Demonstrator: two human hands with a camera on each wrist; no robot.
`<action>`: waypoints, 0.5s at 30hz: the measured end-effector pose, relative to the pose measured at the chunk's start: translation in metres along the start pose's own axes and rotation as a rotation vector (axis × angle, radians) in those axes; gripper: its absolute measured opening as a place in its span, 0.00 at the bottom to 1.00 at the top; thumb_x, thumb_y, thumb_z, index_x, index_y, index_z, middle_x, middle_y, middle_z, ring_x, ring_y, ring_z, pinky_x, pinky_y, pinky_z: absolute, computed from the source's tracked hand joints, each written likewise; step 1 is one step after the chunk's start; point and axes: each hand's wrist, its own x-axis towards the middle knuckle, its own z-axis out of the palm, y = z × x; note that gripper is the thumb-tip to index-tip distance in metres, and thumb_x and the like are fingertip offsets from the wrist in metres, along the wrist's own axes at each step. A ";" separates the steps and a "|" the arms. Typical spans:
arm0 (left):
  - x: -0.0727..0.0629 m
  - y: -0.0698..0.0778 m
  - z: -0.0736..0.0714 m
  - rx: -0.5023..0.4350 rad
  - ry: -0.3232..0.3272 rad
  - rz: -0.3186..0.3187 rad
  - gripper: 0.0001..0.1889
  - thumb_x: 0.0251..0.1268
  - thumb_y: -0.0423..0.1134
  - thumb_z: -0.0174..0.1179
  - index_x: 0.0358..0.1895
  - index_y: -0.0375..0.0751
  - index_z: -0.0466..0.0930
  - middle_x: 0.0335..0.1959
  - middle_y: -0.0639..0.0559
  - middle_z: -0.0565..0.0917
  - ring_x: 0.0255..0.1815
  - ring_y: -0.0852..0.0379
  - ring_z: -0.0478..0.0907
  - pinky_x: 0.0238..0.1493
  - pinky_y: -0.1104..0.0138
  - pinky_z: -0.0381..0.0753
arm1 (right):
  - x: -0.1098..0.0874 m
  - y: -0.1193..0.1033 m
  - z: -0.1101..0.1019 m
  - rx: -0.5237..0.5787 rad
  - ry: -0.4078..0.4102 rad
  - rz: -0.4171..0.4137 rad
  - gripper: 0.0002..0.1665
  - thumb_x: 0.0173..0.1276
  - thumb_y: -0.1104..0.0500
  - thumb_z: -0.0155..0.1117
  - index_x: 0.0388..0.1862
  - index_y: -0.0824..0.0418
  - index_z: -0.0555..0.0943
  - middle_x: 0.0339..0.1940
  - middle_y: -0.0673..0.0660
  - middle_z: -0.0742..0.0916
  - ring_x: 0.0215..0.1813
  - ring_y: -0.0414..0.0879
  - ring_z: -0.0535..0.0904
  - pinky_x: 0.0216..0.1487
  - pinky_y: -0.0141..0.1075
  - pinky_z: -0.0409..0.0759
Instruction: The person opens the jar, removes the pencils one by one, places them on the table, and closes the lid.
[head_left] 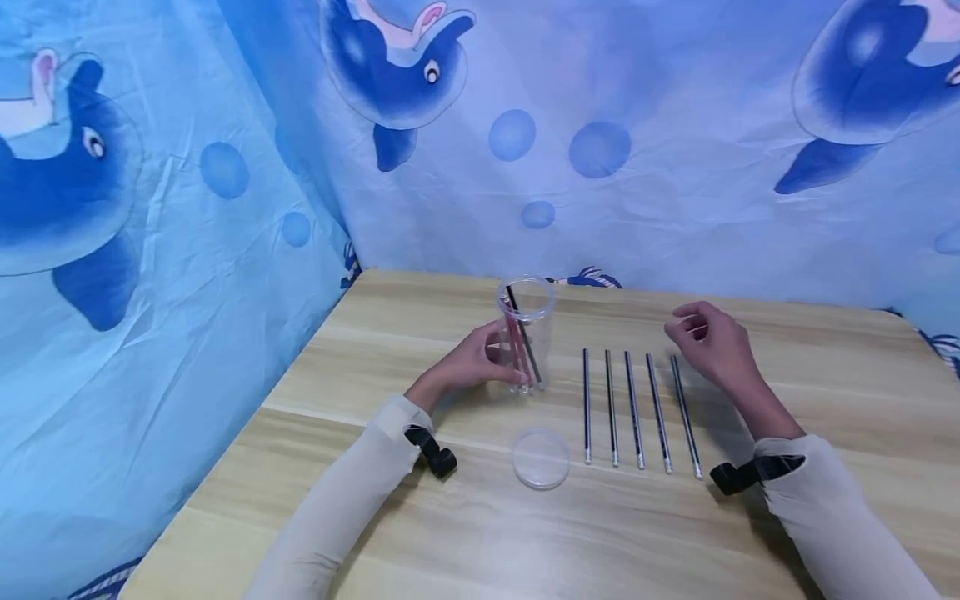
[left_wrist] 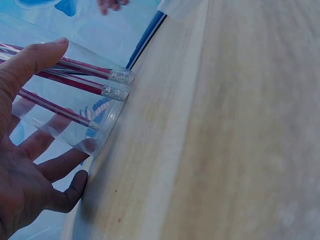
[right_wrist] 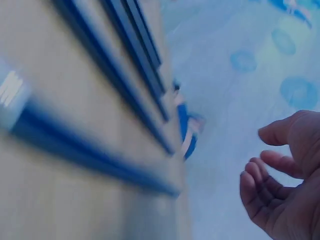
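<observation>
My left hand (head_left: 474, 357) holds a clear plastic cup (head_left: 546, 354) that stands upright at the table's far side, thumb and fingers round its lower wall. Inside the cup lean red striped pencils (left_wrist: 80, 83) with their eraser ends down, along with a dark one. To the right lie several dark blue striped pencils (head_left: 633, 408) in a spaced row, erasers toward me. Just beyond the rightmost pencil (head_left: 686, 417), my right hand (head_left: 712, 342) hovers with loosely bent fingers and holds nothing. In the right wrist view its thumb and fingertips are apart.
A round clear lid (head_left: 542, 460) lies flat in front of the cup, left of the pencil row. The wooden table (head_left: 315, 483) meets a blue cartoon-printed cloth (head_left: 660, 217) along its back and left edges. Both wrists carry black camera straps.
</observation>
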 end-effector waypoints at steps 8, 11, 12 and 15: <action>0.007 0.001 0.001 -0.020 -0.010 0.012 0.44 0.52 0.30 0.75 0.73 0.47 0.64 0.64 0.42 0.77 0.62 0.50 0.76 0.65 0.56 0.73 | -0.001 -0.074 0.010 0.109 0.119 -0.182 0.19 0.73 0.55 0.63 0.56 0.66 0.80 0.45 0.63 0.83 0.46 0.55 0.81 0.42 0.26 0.76; 0.005 0.001 0.000 -0.025 -0.004 0.000 0.45 0.52 0.31 0.75 0.75 0.49 0.63 0.64 0.43 0.77 0.62 0.49 0.76 0.65 0.56 0.73 | -0.002 -0.099 0.020 0.149 0.122 -0.243 0.19 0.72 0.55 0.64 0.55 0.66 0.81 0.48 0.63 0.81 0.48 0.56 0.80 0.48 0.41 0.81; 0.004 0.000 0.000 -0.023 -0.002 0.000 0.45 0.52 0.31 0.75 0.75 0.50 0.63 0.63 0.43 0.77 0.62 0.48 0.76 0.65 0.56 0.73 | -0.002 -0.106 0.023 0.157 0.121 -0.263 0.19 0.72 0.55 0.64 0.55 0.66 0.81 0.49 0.64 0.80 0.49 0.57 0.79 0.50 0.47 0.80; 0.003 -0.001 -0.001 -0.021 0.007 -0.003 0.46 0.51 0.32 0.76 0.75 0.52 0.63 0.63 0.46 0.77 0.62 0.49 0.76 0.64 0.57 0.74 | -0.004 -0.124 0.034 0.177 0.118 -0.320 0.18 0.72 0.55 0.64 0.55 0.64 0.81 0.53 0.64 0.77 0.53 0.58 0.76 0.53 0.55 0.78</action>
